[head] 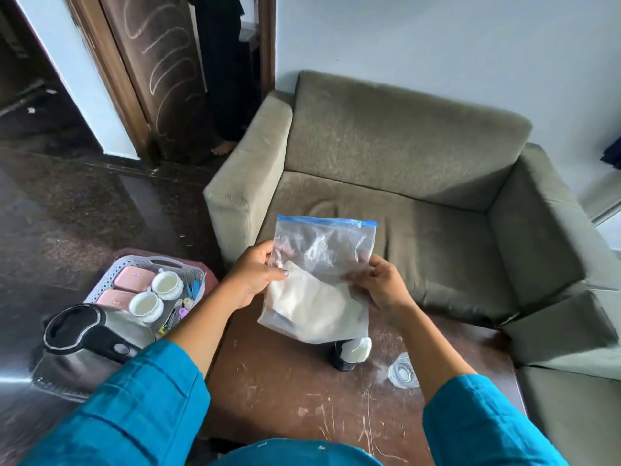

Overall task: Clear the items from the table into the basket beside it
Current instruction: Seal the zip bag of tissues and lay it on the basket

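Both hands hold a clear zip bag (pixel 319 280) with a blue seal, white powder in its lower half, above the scratched brown table (pixel 285 391). My left hand (pixel 255 277) grips its left edge and my right hand (pixel 379 284) pinches its right edge. Under the bag, a dark cup with white contents (pixel 349 354) stands on the table, and a clear glass (pixel 403 371) sits to its right. The grey basket (pixel 134 264) sits low at the table's left, holding two pink boxes (pixel 132 279), two white cups (pixel 166 284) and small items.
A steel electric kettle (pixel 87 344) sits at the left, in front of the basket. A grey-green sofa (pixel 420 183) wraps around the far and right sides of the table. A brown door (pixel 158 72) stands behind on the left, with someone's bare foot (pixel 223 148) at the doorway.
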A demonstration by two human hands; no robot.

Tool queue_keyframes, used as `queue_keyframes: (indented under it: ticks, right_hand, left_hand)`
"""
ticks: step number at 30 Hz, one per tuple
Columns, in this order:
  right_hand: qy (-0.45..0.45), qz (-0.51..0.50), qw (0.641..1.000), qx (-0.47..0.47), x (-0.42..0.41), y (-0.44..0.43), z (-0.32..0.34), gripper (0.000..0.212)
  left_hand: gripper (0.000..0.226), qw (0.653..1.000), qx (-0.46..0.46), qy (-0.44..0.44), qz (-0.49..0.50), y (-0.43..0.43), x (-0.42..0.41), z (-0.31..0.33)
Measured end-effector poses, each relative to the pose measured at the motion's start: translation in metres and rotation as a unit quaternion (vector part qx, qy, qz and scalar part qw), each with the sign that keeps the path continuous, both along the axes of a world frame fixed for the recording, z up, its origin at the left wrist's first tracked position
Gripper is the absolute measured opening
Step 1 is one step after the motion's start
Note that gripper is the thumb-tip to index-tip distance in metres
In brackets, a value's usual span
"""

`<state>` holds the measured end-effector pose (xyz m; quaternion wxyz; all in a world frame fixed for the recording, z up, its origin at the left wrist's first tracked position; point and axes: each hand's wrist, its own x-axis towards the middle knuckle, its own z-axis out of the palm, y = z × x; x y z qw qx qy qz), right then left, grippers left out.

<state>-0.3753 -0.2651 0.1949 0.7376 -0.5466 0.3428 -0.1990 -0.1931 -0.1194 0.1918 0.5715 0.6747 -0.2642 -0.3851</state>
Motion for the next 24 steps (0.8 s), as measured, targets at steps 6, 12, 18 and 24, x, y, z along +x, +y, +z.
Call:
queue_keyframes:
  ticks: [6, 12, 18, 24]
  right_hand:
    - [0.041, -0.022, 0.996, -0.078, 0.024, 0.003, -0.005, 0.039]
    - [0.078, -0.032, 0.976, -0.201, 0.061, 0.008, -0.005, 0.026]
    - [-0.025, 0.037, 0.996, 0.074, 0.109, 0.038, 0.003, 0.022]
    - [0.169, 0.223, 0.959, 0.047, 0.159, 0.073, -0.021, 0.056]
  left_hand:
    - [0.027, 0.993, -0.031, 0.079, 0.081, 0.01, 0.005, 0.007]
    - [0.024, 0.95, 0.008, 0.313, -0.01, 0.049, 0.032, 0.011]
    - [0.041, 0.979, 0.089, 0.026, 0.184, 0.073, 0.05, -0.008]
    - [0.029, 0.959, 0.078, -0.079, 0.26, 0.115, 0.089, -0.029]
